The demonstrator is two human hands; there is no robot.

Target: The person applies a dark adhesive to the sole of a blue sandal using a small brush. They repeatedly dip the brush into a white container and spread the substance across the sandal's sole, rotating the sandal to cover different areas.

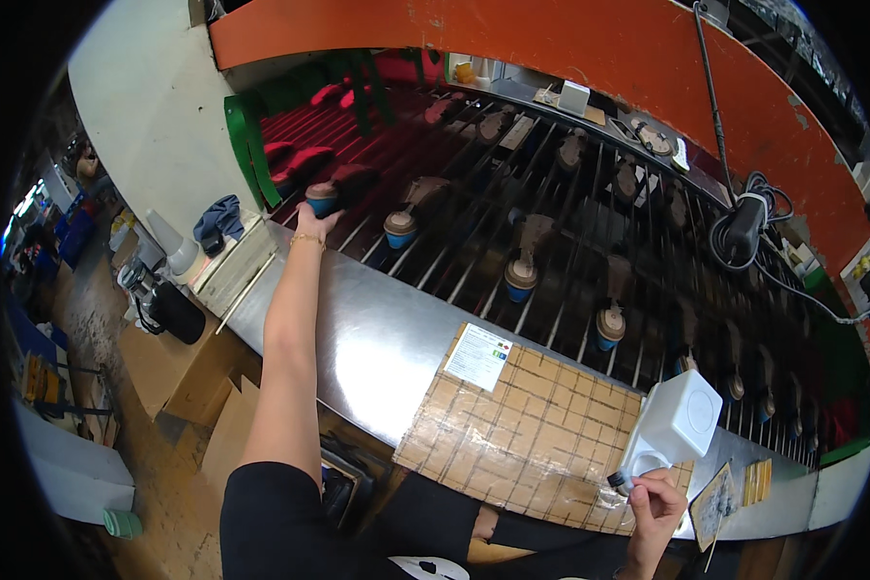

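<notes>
At the left edge of a roller conveyor (454, 275), my left hand (312, 222) is closed round the blue heel end of a brown shoe on a last (322, 197). Its toe points into the red-lit opening. Several similar brown shoes on blue lasts, such as a nearby shoe (400, 228), lie sole up along the rollers. At lower right my right hand (654, 507) pinches a small brush (620, 480) with a dark tip. That brush is just beside a white dispenser box (681, 416) with a round cup at its foot.
A taped cardboard sheet (522, 425) with a paper label covers part of the metal ledge (358, 353). Orange housing (551, 43) arches over the conveyor, with a coiled black cable (744, 227) hanging right. A black flask (169, 304) stands on a cardboard box (179, 372) at left.
</notes>
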